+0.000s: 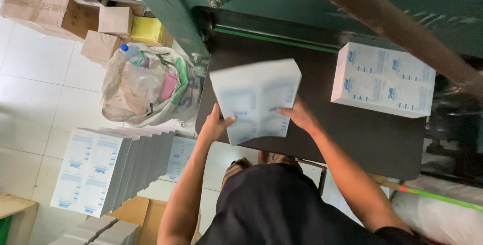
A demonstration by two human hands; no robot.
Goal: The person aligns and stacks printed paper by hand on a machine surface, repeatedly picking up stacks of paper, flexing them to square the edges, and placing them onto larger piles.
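1. Far left on the tiled floor I see brown cardboard boxes (48, 11) and a yellow package (147, 29) just beside them
2. Near those sits an open sack of waste (146, 86), with a clear bottle with a blue cap (132, 54) poking from the top
3. At the near left stands a tall pile of white printed sheets (95, 172), with pale blue label blocks on its top face; more grey-white piles (100, 232) lie nearer still
4. On the right of the dark bench (362, 134) rests a squared stack of white sheets with blue print (383, 80), well apart from my hands
5. The sheaf of sheets (255, 100) I hold is at the middle of the bench, against the green machine (171, 3); it is white with faint blue panels, blurred and tilted
6. My left hand (215, 123) grips the sheaf's left lower edge, fingers closed round it
7. My right hand (300, 114) clasps the right edge, fingers curled on the paper
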